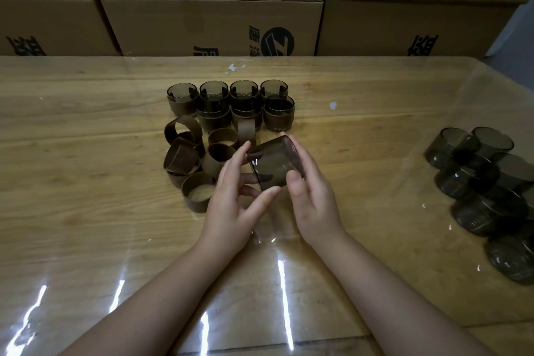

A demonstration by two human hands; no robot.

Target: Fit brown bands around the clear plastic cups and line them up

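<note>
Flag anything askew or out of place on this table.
Nothing damaged or spilled. The loose brown bands lie jumbled, some tipped on edge, and one stray band stands beside the banded cups.

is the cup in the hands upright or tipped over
Tipped. The cup lies tilted sideways above the table, held between the left hand and right hand, unlike the banded cups standing upright behind.

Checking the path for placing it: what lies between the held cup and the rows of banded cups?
In the head view, one loose brown band, standing on edge, lies between the held cup and the banded cups.
</note>
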